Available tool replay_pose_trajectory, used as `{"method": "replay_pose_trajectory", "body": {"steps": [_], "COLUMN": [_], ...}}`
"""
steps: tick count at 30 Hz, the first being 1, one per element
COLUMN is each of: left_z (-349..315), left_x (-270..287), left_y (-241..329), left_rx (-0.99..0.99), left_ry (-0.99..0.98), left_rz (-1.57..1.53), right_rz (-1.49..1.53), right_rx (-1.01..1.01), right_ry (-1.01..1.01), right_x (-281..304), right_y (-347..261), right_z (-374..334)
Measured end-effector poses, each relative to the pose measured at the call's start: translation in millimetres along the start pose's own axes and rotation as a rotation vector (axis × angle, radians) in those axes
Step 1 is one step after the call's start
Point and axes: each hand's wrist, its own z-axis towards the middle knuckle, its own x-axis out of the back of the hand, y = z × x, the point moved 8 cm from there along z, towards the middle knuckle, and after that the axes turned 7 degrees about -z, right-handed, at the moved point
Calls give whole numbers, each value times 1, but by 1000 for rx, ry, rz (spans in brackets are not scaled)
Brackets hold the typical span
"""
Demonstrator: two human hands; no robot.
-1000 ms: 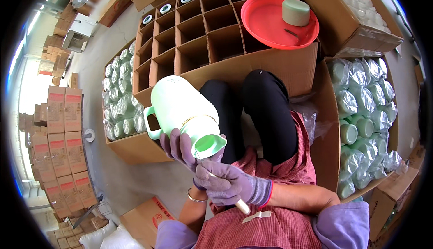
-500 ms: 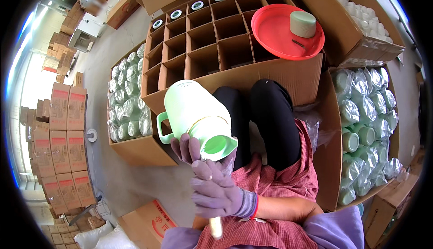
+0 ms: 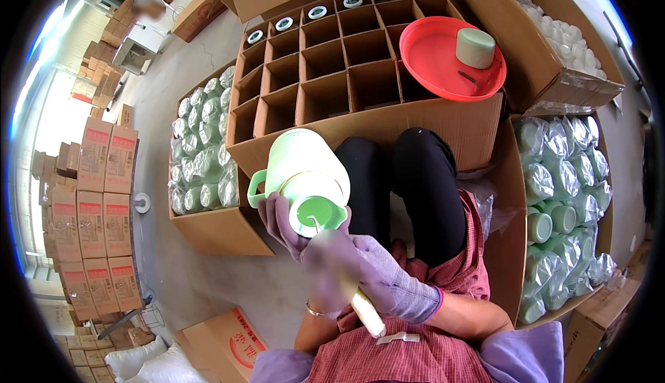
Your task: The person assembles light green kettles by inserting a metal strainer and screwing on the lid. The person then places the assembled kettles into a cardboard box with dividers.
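A mint-green thermos jug lies tilted across my lap, its spouted mouth facing me. Its loop handle points left. My left hand, in a purple-grey work glove, is wrapped round the neck from below. My right hand, gloved alike, grips a hand tool with a pale, stick-like handle. A thin metal shaft from that tool reaches into the jug's mouth. The fingers of my right hand are partly blurred, and the tip of the tool inside the jug is hard to make out.
In front stands a carton with cardboard dividers; several round lids show in its back row. A red basin on its right corner holds a pale green cup. Boxes of wrapped green jugs flank me. White parts fill another carton.
The jug's mouth has turned more toward me. My right hand has moved right and lower, and the tool's handle now slants down to the right.
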Motion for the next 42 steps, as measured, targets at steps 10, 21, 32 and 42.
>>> {"method": "replay_pose_trajectory", "body": {"steps": [10, 21, 32, 42], "left_z": [-20, 14, 31, -11], "left_x": [-5, 5, 5, -46], "left_y": [-27, -31, -87, -69], "left_rx": [-258, -80, 639, 863], "left_ry": [-160, -141, 233, -390], "left_rz": [87, 65, -1476, -1133], "right_rz": [-457, -1381, -1411, -1752], "right_rx": [-15, 291, 659, 963], "right_ry": [63, 193, 635, 195], "right_x": [13, 17, 109, 36], "right_y": [-17, -109, -218, -82], "right_z": [13, -12, 35, -19]}}
